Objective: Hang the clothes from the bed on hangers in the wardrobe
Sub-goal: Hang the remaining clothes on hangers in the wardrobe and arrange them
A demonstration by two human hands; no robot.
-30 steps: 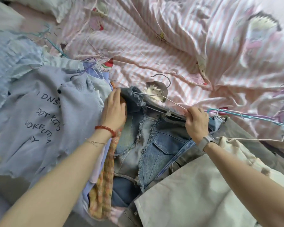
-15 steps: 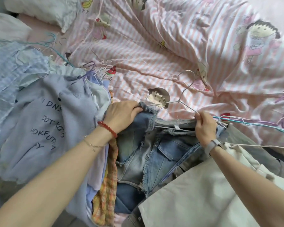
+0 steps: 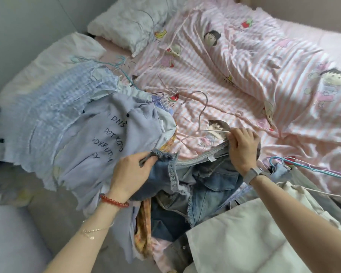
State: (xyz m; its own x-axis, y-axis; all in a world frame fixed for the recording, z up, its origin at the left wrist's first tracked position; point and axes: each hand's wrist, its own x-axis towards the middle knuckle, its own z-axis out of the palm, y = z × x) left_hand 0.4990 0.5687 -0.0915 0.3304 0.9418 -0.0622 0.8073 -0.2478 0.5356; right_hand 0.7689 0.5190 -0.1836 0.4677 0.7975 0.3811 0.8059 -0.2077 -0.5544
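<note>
While the left hand (image 3: 131,172) grips the frayed blue denim jacket (image 3: 203,186) at its 9 o'clock shoulder, the right hand (image 3: 242,148) pinches the thin white wire hanger (image 3: 200,115) and the collar at 3 o'clock — the hanger's hook points toward 11 o'clock, the jacket lies across between both hands.

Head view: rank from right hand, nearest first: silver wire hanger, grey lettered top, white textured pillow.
1. Silver wire hanger: in the right hand itself.
2. Grey lettered top: left, beyond the left hand.
3. White textured pillow: far, at the bed's head.
</note>
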